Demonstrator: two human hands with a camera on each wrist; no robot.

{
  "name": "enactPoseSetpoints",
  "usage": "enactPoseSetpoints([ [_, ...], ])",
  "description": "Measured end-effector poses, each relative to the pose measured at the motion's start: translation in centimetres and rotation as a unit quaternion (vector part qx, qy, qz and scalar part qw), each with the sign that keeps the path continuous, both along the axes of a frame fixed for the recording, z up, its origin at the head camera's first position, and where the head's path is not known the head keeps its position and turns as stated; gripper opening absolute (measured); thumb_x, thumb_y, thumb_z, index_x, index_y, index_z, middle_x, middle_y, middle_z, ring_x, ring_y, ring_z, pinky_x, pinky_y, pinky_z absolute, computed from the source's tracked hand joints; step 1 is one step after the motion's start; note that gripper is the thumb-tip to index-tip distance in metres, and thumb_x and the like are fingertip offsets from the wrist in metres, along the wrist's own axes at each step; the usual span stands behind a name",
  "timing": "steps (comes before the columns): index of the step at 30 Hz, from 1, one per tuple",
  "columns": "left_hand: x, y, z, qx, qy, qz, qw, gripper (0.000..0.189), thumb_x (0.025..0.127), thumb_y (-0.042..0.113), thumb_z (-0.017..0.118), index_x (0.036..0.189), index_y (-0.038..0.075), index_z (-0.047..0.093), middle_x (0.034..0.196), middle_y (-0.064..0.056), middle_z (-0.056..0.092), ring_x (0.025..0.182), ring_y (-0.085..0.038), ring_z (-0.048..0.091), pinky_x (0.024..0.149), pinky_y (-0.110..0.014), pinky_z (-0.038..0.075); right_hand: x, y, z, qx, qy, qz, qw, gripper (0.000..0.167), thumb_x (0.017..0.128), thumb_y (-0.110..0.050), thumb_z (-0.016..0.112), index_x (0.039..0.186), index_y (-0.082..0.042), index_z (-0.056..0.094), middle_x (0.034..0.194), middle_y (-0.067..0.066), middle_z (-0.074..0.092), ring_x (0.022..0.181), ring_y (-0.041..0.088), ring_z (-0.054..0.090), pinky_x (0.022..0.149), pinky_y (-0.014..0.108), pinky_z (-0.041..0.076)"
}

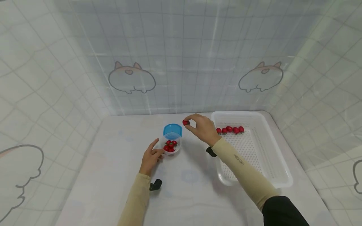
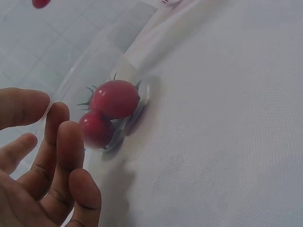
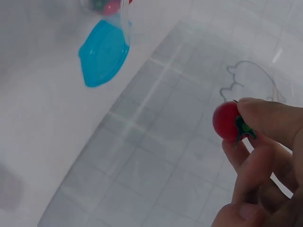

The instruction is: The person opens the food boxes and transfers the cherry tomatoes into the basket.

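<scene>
A person sits at a white desk (image 1: pixel 113 175) enclosed by pale tiled walls printed with cartoon animal outlines. Both forearms wear beige sleeves.

The right hand (image 1: pixel 202 128) is raised above the desk, behind and to the right of a small clear container. Its thumb and fingertips (image 3: pixel 265 116) pinch a single red cherry tomato (image 1: pixel 185 122), green stem cap turned toward the palm. The right wrist view shows the same tomato (image 3: pixel 226 121) held at the fingertips, apart from everything else.

The small clear container (image 1: pixel 172 147) stands near the middle of the desk. Several cherry tomatoes (image 1: pixel 170 146) lie inside it. Its blue lid (image 1: pixel 172 129) stands open at the far side of the container, hinged or leaning; which one cannot be told.

The left hand (image 1: pixel 150 158) rests on the desk at the container's near left side, fingers relaxed and spread, their tips at or against the clear wall, gripping nothing. The left wrist view shows the fingers (image 2: pixel 66 142) just beside the wall, with two tomatoes (image 2: pixel 115 98) visible through it.

To the right lies a white perforated tray (image 1: pixel 254 175). A short row of five cherry tomatoes (image 1: pixel 229 129) lies along its far end, just beside the right hand.
</scene>
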State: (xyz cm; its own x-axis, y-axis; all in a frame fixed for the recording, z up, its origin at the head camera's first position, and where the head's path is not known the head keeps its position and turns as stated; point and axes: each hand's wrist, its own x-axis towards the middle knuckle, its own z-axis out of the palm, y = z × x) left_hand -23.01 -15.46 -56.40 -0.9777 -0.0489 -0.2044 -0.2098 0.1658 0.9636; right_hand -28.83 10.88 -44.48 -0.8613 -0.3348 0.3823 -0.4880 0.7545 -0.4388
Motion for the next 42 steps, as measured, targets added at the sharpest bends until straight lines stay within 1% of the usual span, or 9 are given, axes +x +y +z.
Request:
enactPoseSetpoints([
  [4,-0.3,0.1,-0.1,-0.008,-0.002,0.002,1.0,0.062,0.098,0.025,0.068,0.154,0.028,0.043,0.103,-0.009,0.073,0.087,-0.026,0.065,0.078,-0.034,0.048,-0.2,1.3,0.4,-0.001,0.006,-0.013,0.9999,0.022,0.094,-0.034,0.075,0.114,-0.025,0.073,0.112,-0.006,0.071,0.058,0.01,0.051,0.05,0.029,0.044],
  [10,-0.2,0.1,-0.2,-0.017,-0.004,0.003,0.9998,0.061,0.098,0.024,0.068,0.155,0.027,0.043,0.1,-0.007,0.073,0.085,-0.025,0.064,0.08,-0.035,0.047,-0.5,3.0,0.4,-0.006,0.013,-0.026,0.9995,0.026,0.092,-0.033,0.076,0.116,-0.024,0.073,0.118,-0.004,0.071,0.057,0.01,0.052,0.051,0.029,0.045],
  [17,0.1,0.2,0.0,-0.021,-0.002,0.005,0.9998,0.059,0.098,0.024,0.068,0.153,0.026,0.046,0.1,-0.007,0.073,0.084,-0.026,0.064,0.079,-0.036,0.048,-0.6,5.3,0.3,-0.016,0.018,-0.049,0.9985,0.03,0.09,-0.03,0.079,0.118,-0.021,0.074,0.117,0.001,0.072,0.054,0.011,0.051,0.047,0.031,0.042],
  [19,0.1,0.2,0.0,-0.023,-0.004,0.005,0.9997,0.058,0.099,0.024,0.067,0.153,0.026,0.046,0.101,-0.007,0.073,0.084,-0.026,0.065,0.079,-0.036,0.048,-0.6,6.0,0.4,-0.02,0.011,-0.057,0.9981,0.031,0.091,-0.03,0.078,0.119,-0.02,0.074,0.115,0.001,0.072,0.052,0.01,0.051,0.046,0.032,0.042],
  [22,0.0,0.2,0.0,-0.026,-0.009,0.006,0.9996,0.057,0.099,0.025,0.067,0.152,0.028,0.047,0.102,-0.007,0.072,0.085,-0.025,0.064,0.079,-0.035,0.048,-0.7,7.1,0.5,-0.028,-0.004,-0.07,0.9972,0.032,0.092,-0.033,0.077,0.121,-0.021,0.072,0.101,0.001,0.071,0.046,0.01,0.051,0.043,0.032,0.04],
  [26,-0.1,0.1,0.0,-0.029,-0.014,0.007,0.9995,0.056,0.099,0.025,0.066,0.152,0.029,0.047,0.103,-0.006,0.073,0.086,-0.024,0.064,0.079,-0.034,0.048,-0.7,8.5,0.6,-0.04,-0.009,-0.086,0.9954,0.033,0.093,-0.035,0.075,0.122,-0.021,0.071,0.09,0.0,0.067,0.045,0.012,0.05,0.04,0.032,0.037],
  [33,-0.1,0.2,0.3,-0.028,-0.017,0.007,0.9994,0.055,0.099,0.026,0.065,0.152,0.029,0.047,0.104,-0.007,0.072,0.086,-0.026,0.064,0.081,-0.035,0.048,-0.8,10.8,0.2,-0.046,0.019,-0.106,0.9931,0.03,0.091,-0.029,0.078,0.119,-0.019,0.073,0.107,0.004,0.072,0.05,0.014,0.049,0.041,0.031,0.035],
  [40,0.0,0.2,0.6,-0.022,-0.023,0.01,0.9995,0.056,0.099,0.025,0.065,0.152,0.028,0.047,0.103,-0.007,0.072,0.086,-0.026,0.064,0.079,-0.035,0.049,-0.8,12.7,-0.2,-0.047,0.018,-0.128,0.9905,0.03,0.092,-0.03,0.077,0.119,-0.019,0.072,0.085,0.005,0.068,0.048,0.014,0.049,0.038,0.031,0.034],
  [42,0.0,0.3,0.7,-0.018,-0.022,0.011,0.9995,0.056,0.099,0.024,0.066,0.152,0.028,0.047,0.103,-0.008,0.073,0.085,-0.026,0.065,0.078,-0.035,0.049,-0.8,13.2,-0.3,-0.043,0.013,-0.136,0.9897,0.03,0.093,-0.031,0.076,0.12,-0.019,0.072,0.085,0.004,0.067,0.048,0.015,0.049,0.039,0.032,0.035],
])
